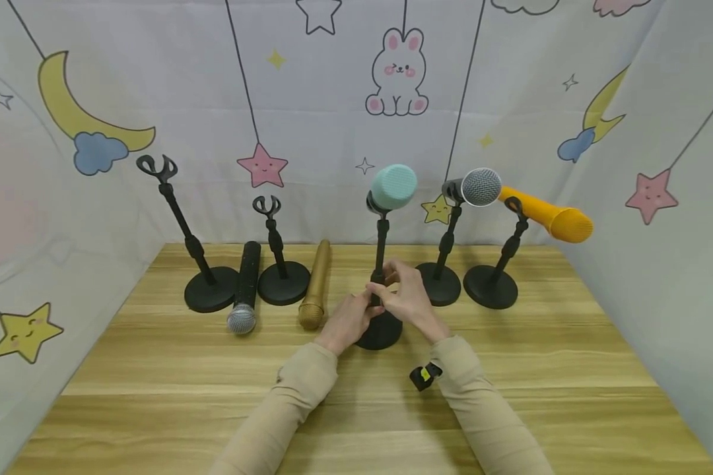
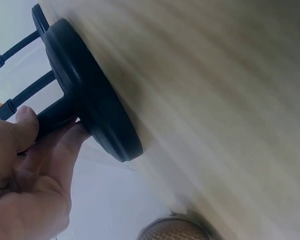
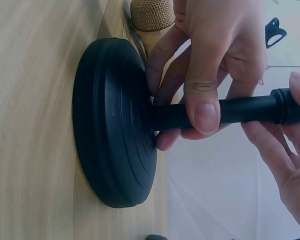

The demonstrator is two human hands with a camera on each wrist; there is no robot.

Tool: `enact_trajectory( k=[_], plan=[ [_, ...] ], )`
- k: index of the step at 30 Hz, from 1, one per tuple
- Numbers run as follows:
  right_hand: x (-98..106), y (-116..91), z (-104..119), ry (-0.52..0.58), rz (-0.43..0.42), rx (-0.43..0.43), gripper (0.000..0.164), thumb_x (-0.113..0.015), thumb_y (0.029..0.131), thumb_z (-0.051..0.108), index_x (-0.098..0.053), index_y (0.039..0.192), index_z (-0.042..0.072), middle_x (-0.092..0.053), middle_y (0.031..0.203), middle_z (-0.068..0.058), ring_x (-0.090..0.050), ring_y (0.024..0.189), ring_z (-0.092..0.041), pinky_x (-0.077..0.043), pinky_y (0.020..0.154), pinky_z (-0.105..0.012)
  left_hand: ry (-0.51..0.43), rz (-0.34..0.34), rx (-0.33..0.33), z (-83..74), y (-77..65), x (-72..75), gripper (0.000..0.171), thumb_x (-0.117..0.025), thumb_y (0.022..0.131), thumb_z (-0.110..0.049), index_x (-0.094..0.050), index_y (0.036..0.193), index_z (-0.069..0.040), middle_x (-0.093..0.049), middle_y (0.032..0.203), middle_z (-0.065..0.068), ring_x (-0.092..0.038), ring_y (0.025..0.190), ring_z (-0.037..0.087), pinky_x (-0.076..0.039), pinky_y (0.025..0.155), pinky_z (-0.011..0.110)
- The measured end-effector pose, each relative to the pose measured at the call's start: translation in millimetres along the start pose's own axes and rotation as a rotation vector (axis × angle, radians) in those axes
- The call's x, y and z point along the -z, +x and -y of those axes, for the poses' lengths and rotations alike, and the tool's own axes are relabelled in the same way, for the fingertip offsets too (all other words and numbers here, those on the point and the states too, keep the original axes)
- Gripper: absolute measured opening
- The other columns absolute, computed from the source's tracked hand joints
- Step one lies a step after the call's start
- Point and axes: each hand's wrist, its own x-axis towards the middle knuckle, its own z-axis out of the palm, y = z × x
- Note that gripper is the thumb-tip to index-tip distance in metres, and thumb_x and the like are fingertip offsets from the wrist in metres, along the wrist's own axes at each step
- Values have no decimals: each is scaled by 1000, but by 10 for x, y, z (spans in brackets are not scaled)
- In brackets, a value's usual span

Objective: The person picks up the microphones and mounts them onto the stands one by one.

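A black desk microphone stand [image 1: 382, 237] with a round base [image 1: 380, 333] stands mid-table, a mint-green microphone [image 1: 395, 187] seated in its clip. My left hand [image 1: 350, 321] grips the pole low down, just above the base; the left wrist view shows the thumb and fingers [image 2: 65, 150] round it. Higher up, my right hand [image 1: 408, 293] holds the pole at its thicker collar [image 3: 285, 106], thumb on one side and fingers on the other. In the right wrist view the base [image 3: 115, 125] sits flat on the wood.
To the left are two stands with bare clips [image 1: 210, 290] [image 1: 284, 284], a black microphone [image 1: 246, 284] and a gold microphone [image 1: 316, 284] lying down. On the right, one stand [image 1: 440, 284] carries a silver-headed microphone [image 1: 481, 187], another [image 1: 490, 287] an orange microphone [image 1: 549, 214]. A patterned cloth hangs behind.
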Motion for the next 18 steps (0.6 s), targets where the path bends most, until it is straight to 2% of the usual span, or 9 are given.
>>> enact_trajectory(
  k=[7, 11, 18],
  plan=[
    [-26, -7, 25, -12, -25, -8, 19, -75, 90, 16, -65, 100, 4, -71, 92, -14, -72, 86, -32, -58, 71, -45, 3, 26, 77, -27, -3, 5, 21, -59, 101, -9, -64, 121, -2, -55, 55, 6, -37, 42, 7, -26, 44, 16],
    [-49, -10, 40, -18, -50, -15, 16, -76, 89, 12, -65, 99, 5, -70, 88, -14, -72, 84, -32, -58, 71, -45, 34, 4, 77, -43, -10, 2, 22, -60, 99, -2, -62, 121, -1, -57, 57, 7, -39, 43, 8, -27, 44, 17],
    [-64, -9, 36, -24, -63, -14, 16, -76, 89, 13, -66, 98, 5, -70, 86, -13, -72, 83, -32, -58, 72, -46, 46, -1, 73, -44, -11, -5, 20, -61, 100, -9, -62, 119, -2, -55, 56, 5, -40, 44, 8, -27, 45, 17]
  ],
)
